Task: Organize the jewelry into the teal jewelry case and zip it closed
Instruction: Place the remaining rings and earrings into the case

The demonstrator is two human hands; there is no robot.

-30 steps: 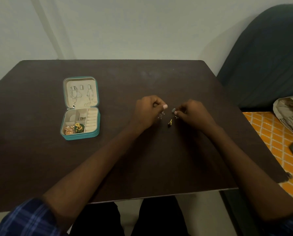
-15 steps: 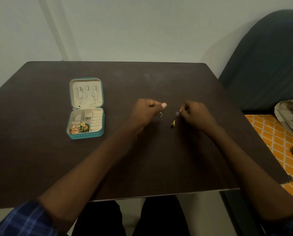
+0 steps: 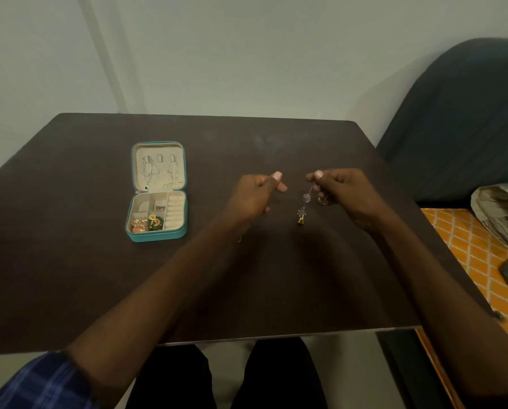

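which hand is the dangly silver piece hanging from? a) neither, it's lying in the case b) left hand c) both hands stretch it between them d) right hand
d: the silver piece hangs from the pinched fingertips of the right hand, down toward the table, while the left hand is apart from it and the case sits well off to the left.

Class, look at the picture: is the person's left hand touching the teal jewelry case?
Apart. The head view shows bare dark table between the left hand and the open teal jewelry case.
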